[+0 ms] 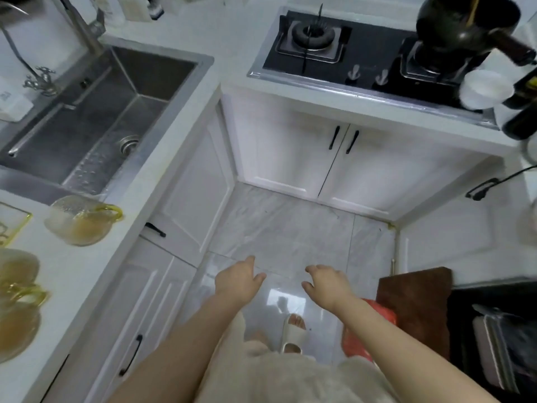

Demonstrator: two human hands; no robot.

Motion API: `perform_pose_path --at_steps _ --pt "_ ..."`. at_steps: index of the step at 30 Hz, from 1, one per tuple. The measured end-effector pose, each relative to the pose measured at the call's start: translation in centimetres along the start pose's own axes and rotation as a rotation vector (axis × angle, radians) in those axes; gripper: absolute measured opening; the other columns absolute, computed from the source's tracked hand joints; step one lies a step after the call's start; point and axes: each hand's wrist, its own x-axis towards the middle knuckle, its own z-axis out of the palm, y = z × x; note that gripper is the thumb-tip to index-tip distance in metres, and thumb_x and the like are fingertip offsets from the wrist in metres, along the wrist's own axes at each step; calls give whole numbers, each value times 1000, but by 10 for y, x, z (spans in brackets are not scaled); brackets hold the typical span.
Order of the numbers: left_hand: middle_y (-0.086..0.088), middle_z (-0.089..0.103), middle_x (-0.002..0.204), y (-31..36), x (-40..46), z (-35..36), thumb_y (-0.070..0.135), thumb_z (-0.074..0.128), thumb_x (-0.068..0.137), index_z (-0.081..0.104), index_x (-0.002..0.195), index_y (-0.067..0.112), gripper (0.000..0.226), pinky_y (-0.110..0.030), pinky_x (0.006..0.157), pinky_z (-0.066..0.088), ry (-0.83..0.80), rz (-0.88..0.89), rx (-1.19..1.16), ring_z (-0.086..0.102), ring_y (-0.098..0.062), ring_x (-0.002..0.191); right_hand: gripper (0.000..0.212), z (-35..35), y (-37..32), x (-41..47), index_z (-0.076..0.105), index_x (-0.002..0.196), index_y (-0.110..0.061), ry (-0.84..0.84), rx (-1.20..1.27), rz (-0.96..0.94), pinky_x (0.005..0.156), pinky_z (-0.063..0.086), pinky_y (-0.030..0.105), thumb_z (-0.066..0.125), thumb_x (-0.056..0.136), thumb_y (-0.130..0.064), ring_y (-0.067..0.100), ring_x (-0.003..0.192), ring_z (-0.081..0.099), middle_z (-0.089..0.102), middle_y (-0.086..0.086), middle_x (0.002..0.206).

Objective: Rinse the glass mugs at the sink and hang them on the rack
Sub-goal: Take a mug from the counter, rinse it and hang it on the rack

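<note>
A glass mug [80,221] with a yellow handle and brownish liquid stands on the white counter just in front of the steel sink [96,117]. Two more yellow-handled glass mugs [17,301] sit at the left edge, partly cut off. A gold wire rack [13,225] shows at the far left, mostly out of frame. My left hand [238,282] and my right hand [327,283] hover over the floor, both empty with fingers apart, well to the right of the mugs.
The faucet [84,27] rises behind the sink. A gas hob [363,50] with a dark pot [459,21] fills the far counter, next to a white bowl [486,88]. A brown mat [415,301] and a red bag [372,330] lie on the floor at right.
</note>
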Motion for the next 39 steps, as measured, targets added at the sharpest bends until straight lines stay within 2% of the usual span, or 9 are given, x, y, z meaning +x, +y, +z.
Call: perform_pose_path --at_steps 4,9,18,27,31,35,39 --pt "-6 57 129 16 19 -6 49 39 93 29 144 20 59 -36 98 42 -9 -58 -111 54 -24 120 44 -22 18 25 46 133 -13 -25 -36 -18 100 38 37 41 95 -35 29 123 50 53 8 134" --pt "-6 54 133 18 48 -27 48 38 94 29 144 21 57 -36 100 40 -5 -83 -125 52 -23 123 45 -44 18 56 44 135 -14 -55 -22 -37 101 38 37 40 95 -34 28 123 50 51 8 135" --pt "-3 54 131 -9 124 -87 49 37 95 28 144 23 56 -33 95 42 43 -70 -102 53 -21 121 47 -105 -18 136 40 137 -14 -29 -53 -85 99 39 37 40 96 -36 29 122 51 52 9 134" --pt "-3 52 136 -34 184 -134 50 34 95 25 145 23 58 -35 97 42 13 -126 -105 51 -22 124 47 -162 -49 206 39 137 -14 -13 -110 -162 96 40 36 39 97 -38 27 117 54 55 8 129" --pt "-3 52 134 -31 209 -150 49 33 95 25 145 25 56 -34 96 41 20 -189 -130 51 -21 122 46 -192 -53 245 39 137 -15 -16 -167 -224 96 40 35 40 96 -38 27 120 52 54 8 131" --pt "-3 58 123 -23 235 -160 48 35 94 35 136 22 49 -33 91 45 62 -278 -177 57 -21 113 44 -222 -51 287 42 133 -14 -41 -232 -309 98 40 36 41 95 -37 27 122 52 54 8 133" --pt "-6 54 129 -4 256 -166 51 33 95 30 141 21 55 -35 94 45 41 -393 -207 54 -24 118 43 -255 -47 326 43 133 -15 -67 -296 -406 99 41 37 41 95 -36 27 121 52 54 7 132"
